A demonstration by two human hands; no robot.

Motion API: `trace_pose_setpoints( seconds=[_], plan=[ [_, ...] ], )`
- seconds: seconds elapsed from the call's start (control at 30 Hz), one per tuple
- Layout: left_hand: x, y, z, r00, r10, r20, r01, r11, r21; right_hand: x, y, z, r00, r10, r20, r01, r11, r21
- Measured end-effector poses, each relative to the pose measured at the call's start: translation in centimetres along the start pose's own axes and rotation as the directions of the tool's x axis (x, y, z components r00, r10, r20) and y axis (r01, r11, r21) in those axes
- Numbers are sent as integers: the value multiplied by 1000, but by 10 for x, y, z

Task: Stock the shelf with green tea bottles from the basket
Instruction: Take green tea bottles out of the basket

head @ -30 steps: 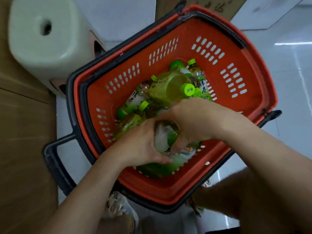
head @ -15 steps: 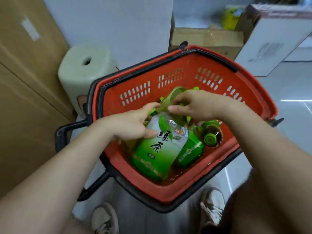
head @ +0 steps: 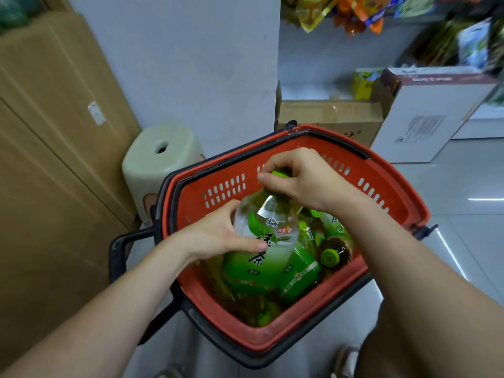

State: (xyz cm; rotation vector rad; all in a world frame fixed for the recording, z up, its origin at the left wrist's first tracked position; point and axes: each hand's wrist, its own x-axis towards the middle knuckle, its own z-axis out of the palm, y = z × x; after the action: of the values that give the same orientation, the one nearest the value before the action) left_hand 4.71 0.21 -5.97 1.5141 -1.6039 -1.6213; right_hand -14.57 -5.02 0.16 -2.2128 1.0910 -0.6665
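I judge stocking barely begun: my left hand (head: 218, 236) and right hand (head: 302, 181) grip one green tea bottle (head: 261, 241) over the basket (head: 313, 347), several remaining inside.

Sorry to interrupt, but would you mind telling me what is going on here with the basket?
A person is lifting a green tea bottle out of a red shopping basket. The left hand grips the bottle's body while the right hand holds it at the green cap. More bottles lie in the basket. None has reached a shelf yet; cardboard boxes and a pale plastic stool stand behind the basket.
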Motion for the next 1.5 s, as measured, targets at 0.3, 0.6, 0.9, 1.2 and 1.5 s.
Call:
trace_pose_setpoints(
  seconds=[0.3,0.6,0.9,1.2,1.5],
  plan=[
    [-25,17,-30,738,-16,-674,-9,999,-34,9,70,7,809,548,211,-582,797,163],
    [-62,17,-29,607,-42,-793,-113,984,-138,22,75,41,735,570,-367,-567,814,127],
    [-143,55,-41,475,98,-875,-604,759,-243,22,-76,-15,644,-26,-764,226,961,158],
    [-329,87,-73,45,233,-971,-627,764,154,36,-264,14,766,-190,-614,576,626,525],
    [-509,27,-121,-379,68,-923,-179,973,145,44,-450,139,728,-489,-480,681,438,587]
  ],
)
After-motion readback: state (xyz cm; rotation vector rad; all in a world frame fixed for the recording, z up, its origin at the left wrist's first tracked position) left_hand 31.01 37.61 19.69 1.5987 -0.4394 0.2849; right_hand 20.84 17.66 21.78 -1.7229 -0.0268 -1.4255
